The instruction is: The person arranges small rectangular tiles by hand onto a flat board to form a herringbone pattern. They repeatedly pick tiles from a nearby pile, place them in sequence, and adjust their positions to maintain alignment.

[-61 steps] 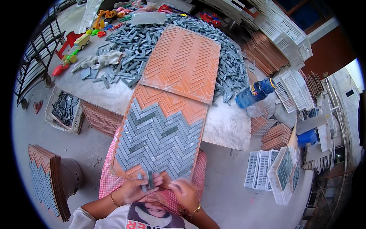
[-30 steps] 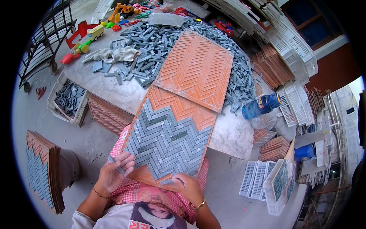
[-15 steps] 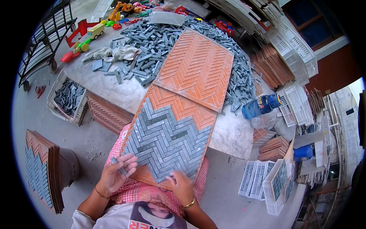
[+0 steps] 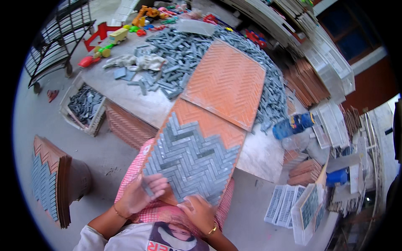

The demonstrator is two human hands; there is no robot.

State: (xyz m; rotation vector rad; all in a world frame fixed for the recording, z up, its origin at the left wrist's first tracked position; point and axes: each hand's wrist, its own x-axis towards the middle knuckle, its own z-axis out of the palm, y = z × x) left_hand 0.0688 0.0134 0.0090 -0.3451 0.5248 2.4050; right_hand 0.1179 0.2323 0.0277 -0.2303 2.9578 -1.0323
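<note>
A terracotta-coloured grooved board [image 4: 215, 125] lies tilted across my lap, its far part under a second, bare herringbone board [image 4: 226, 83]. Grey tile strips [image 4: 188, 154] fill most of its grooves in a zigzag. My left hand [image 4: 146, 193] is palm up beside the board's near left edge, fingers stretched, with a loose grey tile strip [image 4: 148, 187] lying in it. At the near end of the laid strips, my right hand [image 4: 197, 212] has its fingers curled down; whatever is under the fingertips is hidden.
A heap of loose grey strips [image 4: 180, 54] covers the table [image 4: 259, 154], with white gloves [image 4: 138, 62] and toys beyond. A blue bottle [image 4: 289, 126] stands right. A crate of strips [image 4: 86, 104] and stacked boards [image 4: 46, 180] are left; white crates [image 4: 284, 203] are right.
The whole view has shifted a little, so things sit lower and further right. My left hand has turned its palm up more and come nearer my right, which has slid left along the board's near end.
</note>
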